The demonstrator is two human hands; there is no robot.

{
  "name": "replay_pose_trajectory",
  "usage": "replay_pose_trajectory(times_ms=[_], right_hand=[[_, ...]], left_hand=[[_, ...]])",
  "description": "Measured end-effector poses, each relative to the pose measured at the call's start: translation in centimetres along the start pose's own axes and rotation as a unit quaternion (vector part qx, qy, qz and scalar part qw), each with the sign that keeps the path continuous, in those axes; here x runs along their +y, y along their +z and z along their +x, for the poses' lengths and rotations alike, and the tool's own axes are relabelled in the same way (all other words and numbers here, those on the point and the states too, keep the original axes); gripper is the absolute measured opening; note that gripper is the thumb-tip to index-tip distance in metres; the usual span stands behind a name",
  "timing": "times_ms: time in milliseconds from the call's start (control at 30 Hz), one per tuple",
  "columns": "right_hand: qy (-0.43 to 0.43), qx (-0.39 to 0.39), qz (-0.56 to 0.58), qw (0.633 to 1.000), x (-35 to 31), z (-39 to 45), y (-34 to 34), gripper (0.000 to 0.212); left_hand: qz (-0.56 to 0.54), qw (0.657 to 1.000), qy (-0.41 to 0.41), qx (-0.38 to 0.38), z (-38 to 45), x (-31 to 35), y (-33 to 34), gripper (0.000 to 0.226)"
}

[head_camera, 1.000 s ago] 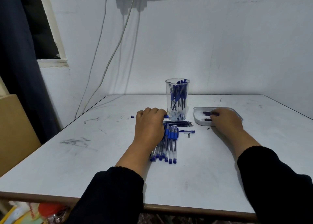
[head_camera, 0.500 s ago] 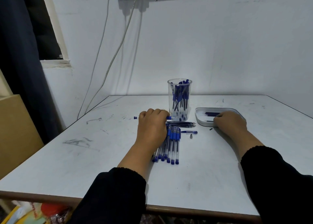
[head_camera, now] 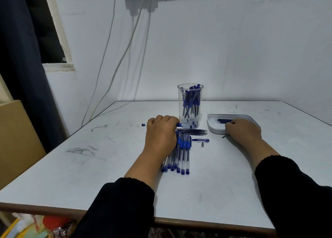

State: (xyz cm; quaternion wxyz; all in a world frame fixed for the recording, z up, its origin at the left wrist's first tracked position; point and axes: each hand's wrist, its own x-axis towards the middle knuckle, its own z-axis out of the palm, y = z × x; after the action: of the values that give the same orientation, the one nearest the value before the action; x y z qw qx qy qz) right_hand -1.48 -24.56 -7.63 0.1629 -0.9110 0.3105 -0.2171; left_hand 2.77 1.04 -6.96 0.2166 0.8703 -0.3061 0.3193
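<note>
My left hand (head_camera: 160, 135) lies knuckles-up on the white table (head_camera: 107, 165), its fingers curled over a blue pen (head_camera: 179, 124) that lies crosswise; the pen's blue ends stick out on both sides of the hand. Under and right of that wrist is a row of several clear pens with blue caps (head_camera: 183, 156). My right hand (head_camera: 242, 129) rests on the near edge of a shallow white tray (head_camera: 233, 115). Its fingertips are curled among dark blue parts (head_camera: 223, 120) in the tray. Whether they pinch anything is hidden.
A tall clear cup (head_camera: 190, 94) full of blue pens stands just behind my left hand. A bundle of dark refills (head_camera: 195, 132), a loose blue cap (head_camera: 201, 140) and a small grey tip (head_camera: 202, 144) lie between my hands. Cables hang down the wall at the left.
My right hand's fingers have drawn back from deeper in the tray and curled near its front edge. My left hand has stayed on the crosswise pen.
</note>
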Motion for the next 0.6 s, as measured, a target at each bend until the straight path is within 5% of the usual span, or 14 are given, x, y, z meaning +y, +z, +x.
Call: replay_pose_trajectory(times_ms=[600], right_hand=[[0.009,-0.015,0.021,1.0,-0.4,-0.36,-0.25,0.033]], left_hand=[[0.003,1.0,-0.002,-0.007,-0.02,0.04,-0.12,0.029]])
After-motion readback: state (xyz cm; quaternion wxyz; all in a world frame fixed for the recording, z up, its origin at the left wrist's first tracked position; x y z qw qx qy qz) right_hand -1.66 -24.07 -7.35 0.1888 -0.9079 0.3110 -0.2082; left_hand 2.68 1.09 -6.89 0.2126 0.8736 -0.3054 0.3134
